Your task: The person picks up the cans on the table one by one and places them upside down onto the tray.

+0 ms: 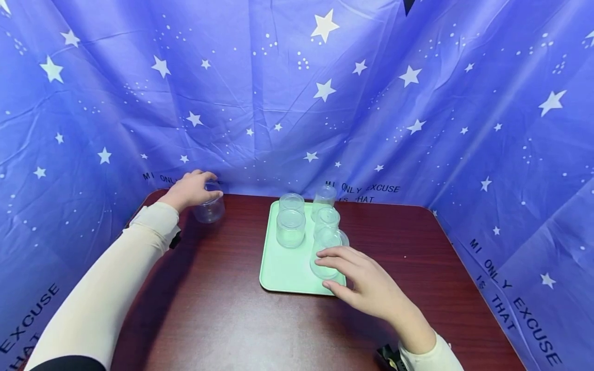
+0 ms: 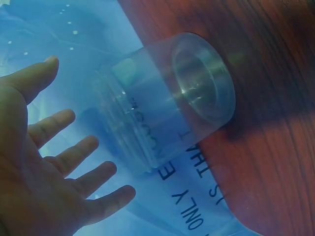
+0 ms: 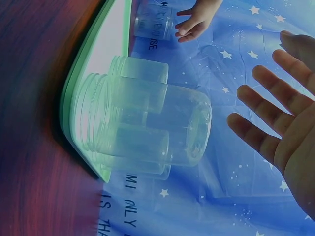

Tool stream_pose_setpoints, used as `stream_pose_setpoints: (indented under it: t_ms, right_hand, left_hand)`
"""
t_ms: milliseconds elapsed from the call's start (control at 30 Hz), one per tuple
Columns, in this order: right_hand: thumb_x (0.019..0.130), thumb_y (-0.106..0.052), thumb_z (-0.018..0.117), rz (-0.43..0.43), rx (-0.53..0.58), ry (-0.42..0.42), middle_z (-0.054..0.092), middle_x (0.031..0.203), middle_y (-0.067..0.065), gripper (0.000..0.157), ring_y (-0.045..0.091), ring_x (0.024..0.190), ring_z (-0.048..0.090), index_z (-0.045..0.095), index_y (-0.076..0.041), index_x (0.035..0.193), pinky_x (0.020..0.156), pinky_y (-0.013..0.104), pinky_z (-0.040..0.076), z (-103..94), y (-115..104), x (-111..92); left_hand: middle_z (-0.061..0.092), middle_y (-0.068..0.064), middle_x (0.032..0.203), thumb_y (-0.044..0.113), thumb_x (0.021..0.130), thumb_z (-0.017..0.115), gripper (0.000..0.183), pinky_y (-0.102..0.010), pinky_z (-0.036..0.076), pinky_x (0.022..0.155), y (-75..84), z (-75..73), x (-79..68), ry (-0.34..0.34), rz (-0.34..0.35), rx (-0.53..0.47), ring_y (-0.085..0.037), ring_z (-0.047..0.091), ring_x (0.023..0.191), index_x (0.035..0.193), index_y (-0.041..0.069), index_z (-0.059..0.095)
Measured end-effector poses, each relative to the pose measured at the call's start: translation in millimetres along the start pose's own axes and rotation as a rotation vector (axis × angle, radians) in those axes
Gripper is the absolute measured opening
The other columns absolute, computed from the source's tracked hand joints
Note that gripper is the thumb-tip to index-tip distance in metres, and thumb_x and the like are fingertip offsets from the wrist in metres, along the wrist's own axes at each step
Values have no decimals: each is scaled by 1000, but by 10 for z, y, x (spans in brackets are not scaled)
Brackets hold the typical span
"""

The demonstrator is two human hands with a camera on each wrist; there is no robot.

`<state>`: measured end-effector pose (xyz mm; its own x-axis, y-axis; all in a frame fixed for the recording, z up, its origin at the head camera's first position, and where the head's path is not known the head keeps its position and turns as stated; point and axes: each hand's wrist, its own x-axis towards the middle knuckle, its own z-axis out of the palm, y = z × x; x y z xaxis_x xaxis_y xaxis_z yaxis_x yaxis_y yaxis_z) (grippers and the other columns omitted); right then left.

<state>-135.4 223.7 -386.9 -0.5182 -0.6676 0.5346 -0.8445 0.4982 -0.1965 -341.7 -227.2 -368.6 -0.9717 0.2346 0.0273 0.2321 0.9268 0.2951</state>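
At the back left of the table a clear plastic jar (image 1: 210,212) stands upright, its ridged mouth up. My left hand (image 1: 190,189) is over it with fingers apart; in the left wrist view that hand (image 2: 54,162) is spread beside the jar (image 2: 162,98), with a gap between fingertips and wall. A light green tray (image 1: 287,275) bears several more clear jars, mouth down. My right hand (image 1: 368,283) hovers with loosely bent fingers by the front-right jar (image 1: 328,238). In the right wrist view its fingers (image 3: 256,137) are clear of that jar (image 3: 182,123).
On the tray's left half stand two jars (image 1: 291,229), one behind the other. Farther back on the right is another jar (image 1: 325,195). A blue star-printed cloth (image 1: 278,93) hangs right behind the dark red wooden table (image 1: 223,309) and along both sides.
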Motion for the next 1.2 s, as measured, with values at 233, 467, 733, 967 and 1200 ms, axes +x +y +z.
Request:
stream_pose_setpoints:
  t_ms: [233, 467, 733, 967, 1200]
  right_hand:
    - [95, -31, 74, -5, -13, 4, 64, 134, -4, 37, 14, 123, 61, 68, -19, 129, 105, 28, 44, -6, 6, 2]
    - [96, -31, 73, -2, -20, -1, 64, 134, -4, 37, 13, 123, 61, 66, -22, 131, 102, 29, 46, -9, 5, 1]
    - [95, -30, 73, -4, -24, -1, 63, 135, -5, 36, 13, 122, 61, 67, -20, 130, 102, 29, 46, -12, 9, -5]
    - [94, -29, 74, 0, -24, -1, 63, 135, -4, 37, 13, 121, 61, 67, -21, 130, 100, 28, 46, -17, 8, -2]
    - [94, -29, 74, 3, -25, -3, 63, 135, -4, 36, 13, 122, 61, 68, -20, 129, 100, 33, 48, -24, 7, -8]
  left_hand:
    - [42, -30, 149, 54, 95, 64, 68, -74, 40, 100, -22, 36, 35, -25, -17, 18, -56, 42, 129, 146, 10, 52]
    - [40, -31, 151, 55, 94, 65, 70, -76, 38, 100, 19, 64, 74, -42, -25, 48, -57, 40, 130, 146, 11, 51]
    - [36, -31, 153, 49, 93, 67, 70, -76, 37, 102, 81, 72, 108, -86, -60, 70, -58, 37, 132, 149, 10, 49]
    - [33, -33, 153, 45, 94, 68, 70, -74, 40, 102, 70, 86, 141, -118, -72, 69, -59, 36, 133, 150, 9, 47]
    - [33, -34, 152, 41, 93, 68, 68, -74, 39, 102, 67, 100, 172, -129, -75, 71, -60, 37, 132, 149, 8, 47]
